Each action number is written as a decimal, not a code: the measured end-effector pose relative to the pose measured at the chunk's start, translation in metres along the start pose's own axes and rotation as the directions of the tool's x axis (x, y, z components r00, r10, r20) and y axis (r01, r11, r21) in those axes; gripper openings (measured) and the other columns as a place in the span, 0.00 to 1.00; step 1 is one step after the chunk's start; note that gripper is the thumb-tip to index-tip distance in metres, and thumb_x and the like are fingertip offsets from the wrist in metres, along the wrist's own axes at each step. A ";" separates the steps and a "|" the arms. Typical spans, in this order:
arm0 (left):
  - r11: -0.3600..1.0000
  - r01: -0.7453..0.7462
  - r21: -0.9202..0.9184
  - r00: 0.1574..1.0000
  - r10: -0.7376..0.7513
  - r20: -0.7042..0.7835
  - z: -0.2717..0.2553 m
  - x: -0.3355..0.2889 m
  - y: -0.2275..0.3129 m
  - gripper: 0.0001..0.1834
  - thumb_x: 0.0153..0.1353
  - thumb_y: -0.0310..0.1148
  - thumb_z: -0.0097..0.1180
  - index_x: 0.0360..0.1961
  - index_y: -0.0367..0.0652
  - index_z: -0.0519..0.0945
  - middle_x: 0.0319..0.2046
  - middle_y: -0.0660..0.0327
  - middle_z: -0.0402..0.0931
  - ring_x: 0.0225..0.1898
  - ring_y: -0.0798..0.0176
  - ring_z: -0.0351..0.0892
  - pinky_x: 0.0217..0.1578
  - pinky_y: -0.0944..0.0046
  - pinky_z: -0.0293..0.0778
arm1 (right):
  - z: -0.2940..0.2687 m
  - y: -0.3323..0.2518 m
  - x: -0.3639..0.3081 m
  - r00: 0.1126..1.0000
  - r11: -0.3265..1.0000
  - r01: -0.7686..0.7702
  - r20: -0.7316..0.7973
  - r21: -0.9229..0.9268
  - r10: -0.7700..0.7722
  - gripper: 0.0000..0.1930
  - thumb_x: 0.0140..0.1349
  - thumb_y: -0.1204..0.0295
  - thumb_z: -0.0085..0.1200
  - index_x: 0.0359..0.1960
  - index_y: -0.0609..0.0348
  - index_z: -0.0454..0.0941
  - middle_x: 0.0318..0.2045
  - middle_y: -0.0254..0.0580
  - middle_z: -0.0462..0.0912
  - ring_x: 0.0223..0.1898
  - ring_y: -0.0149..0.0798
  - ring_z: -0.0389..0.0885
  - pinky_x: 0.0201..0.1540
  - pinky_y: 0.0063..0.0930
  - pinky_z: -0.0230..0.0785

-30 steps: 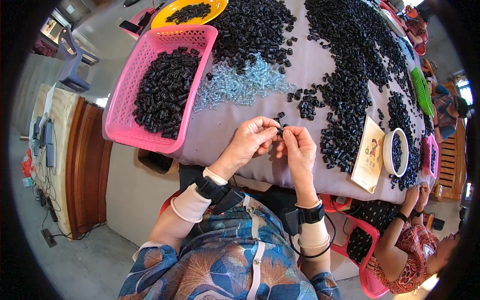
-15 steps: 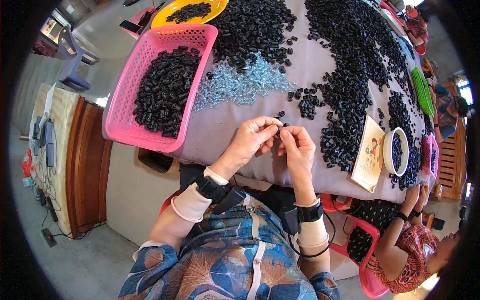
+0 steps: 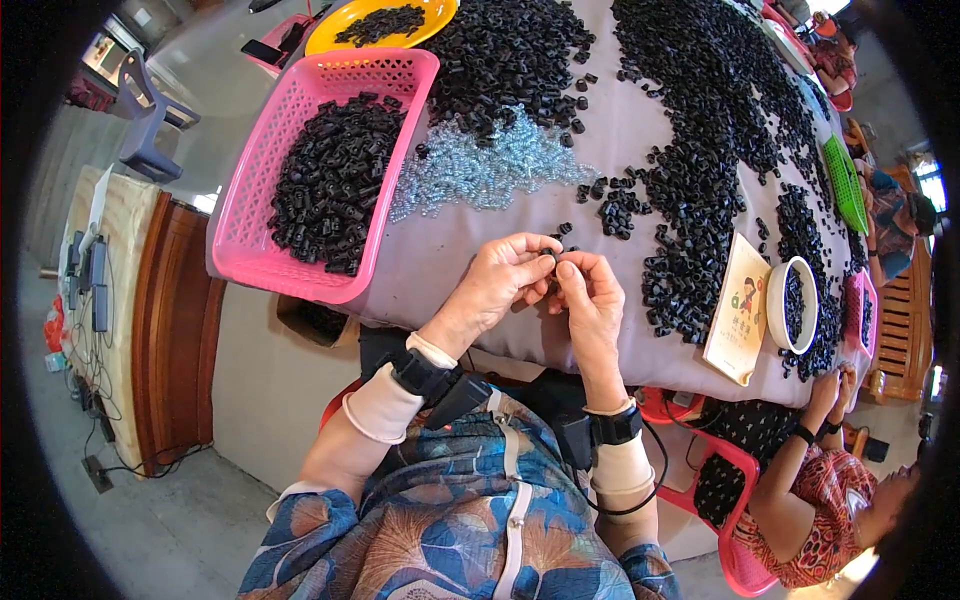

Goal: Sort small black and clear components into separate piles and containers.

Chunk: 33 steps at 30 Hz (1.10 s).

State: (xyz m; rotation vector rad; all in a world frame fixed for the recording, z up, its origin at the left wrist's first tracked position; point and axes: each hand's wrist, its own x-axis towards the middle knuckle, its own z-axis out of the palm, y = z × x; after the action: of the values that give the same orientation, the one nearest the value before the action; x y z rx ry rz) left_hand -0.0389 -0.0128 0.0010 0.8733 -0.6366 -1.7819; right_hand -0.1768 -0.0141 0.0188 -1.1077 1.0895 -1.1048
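Note:
Both my hands meet just above the near edge of the cloth-covered table. My left hand [image 3: 500, 280] pinches a small black plastic part [image 3: 549, 254] between thumb and fingertips. My right hand [image 3: 590, 295] is closed too, its thumb and forefinger pressed at the same part; whatever else its fingers hold is hidden. A few loose black parts [image 3: 565, 230] lie right beyond my fingertips. Farther off is a heap of small clear bluish springs [image 3: 490, 165]. To my left stands a pink basket [image 3: 350, 290] filled with black parts.
Large piles of black parts [image 3: 690, 190] cover much of the table [image 3: 625, 110]. On the right lie a booklet [image 3: 733, 310] and a white bowl [image 3: 812, 335]. A yellow plate [image 3: 440, 18] sits at the far left. A co-worker [image 3: 815, 490] sits at the right.
My right hand has shifted slightly left, bringing its thumb and fingers closer to my left fingertips. My left hand stays nearly in place.

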 end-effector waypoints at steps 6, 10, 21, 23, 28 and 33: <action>0.991 -0.011 -0.132 0.999 0.018 0.051 -0.007 -0.001 0.000 0.13 0.59 0.27 0.53 0.45 0.38 0.73 0.28 0.66 0.73 0.24 0.77 0.71 0.21 0.80 0.65 | 0.003 -0.003 0.004 0.990 0.999 0.011 0.139 -0.042 -0.005 0.12 0.56 0.76 0.56 0.41 0.62 0.70 0.28 0.32 0.75 0.24 0.20 0.70 0.23 0.13 0.63; 0.986 -0.007 -0.165 0.998 0.016 0.055 -0.008 -0.005 0.001 0.15 0.58 0.27 0.54 0.47 0.38 0.70 0.29 0.65 0.73 0.25 0.76 0.71 0.21 0.80 0.66 | 0.001 -0.011 0.007 0.972 0.990 -0.002 0.233 -0.140 0.035 0.15 0.54 0.76 0.58 0.44 0.63 0.74 0.35 0.33 0.72 0.24 0.20 0.69 0.23 0.15 0.64; 0.972 0.080 -0.220 0.993 -0.059 0.101 -0.004 -0.011 0.008 0.13 0.59 0.27 0.54 0.45 0.43 0.68 0.33 0.63 0.73 0.28 0.73 0.73 0.26 0.76 0.70 | -0.008 0.001 0.010 0.950 1.000 -0.012 0.312 -0.007 0.014 0.14 0.52 0.77 0.59 0.42 0.64 0.76 0.38 0.33 0.71 0.26 0.22 0.70 0.26 0.15 0.65; 0.967 0.083 -0.240 0.995 -0.066 0.081 0.000 -0.013 0.009 0.13 0.59 0.27 0.54 0.44 0.43 0.68 0.33 0.64 0.73 0.29 0.73 0.74 0.27 0.75 0.70 | -0.007 0.000 0.008 0.951 1.000 0.013 0.308 0.026 -0.021 0.14 0.53 0.77 0.58 0.42 0.64 0.76 0.39 0.34 0.71 0.26 0.22 0.70 0.27 0.15 0.66; 0.969 0.048 -0.244 0.997 -0.029 0.078 -0.003 -0.012 0.006 0.13 0.59 0.26 0.54 0.44 0.44 0.68 0.34 0.64 0.74 0.31 0.73 0.74 0.29 0.75 0.71 | -0.003 -0.001 0.005 0.956 0.999 0.018 0.291 0.042 -0.030 0.14 0.54 0.76 0.57 0.43 0.65 0.76 0.41 0.35 0.70 0.28 0.23 0.70 0.29 0.15 0.67; 0.966 0.046 -0.253 0.994 -0.019 0.109 -0.007 -0.011 0.001 0.15 0.58 0.25 0.54 0.46 0.44 0.67 0.35 0.64 0.75 0.29 0.74 0.73 0.27 0.75 0.69 | -0.005 0.002 0.004 0.949 0.998 0.039 0.311 0.038 -0.049 0.13 0.55 0.75 0.56 0.42 0.65 0.75 0.40 0.35 0.70 0.28 0.23 0.71 0.29 0.15 0.67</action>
State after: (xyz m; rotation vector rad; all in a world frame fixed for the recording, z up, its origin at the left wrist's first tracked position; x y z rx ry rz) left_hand -0.0305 -0.0035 0.0005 0.6199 -0.4489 -1.8996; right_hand -0.1813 -0.0187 0.0159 -1.2386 0.7987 -0.9389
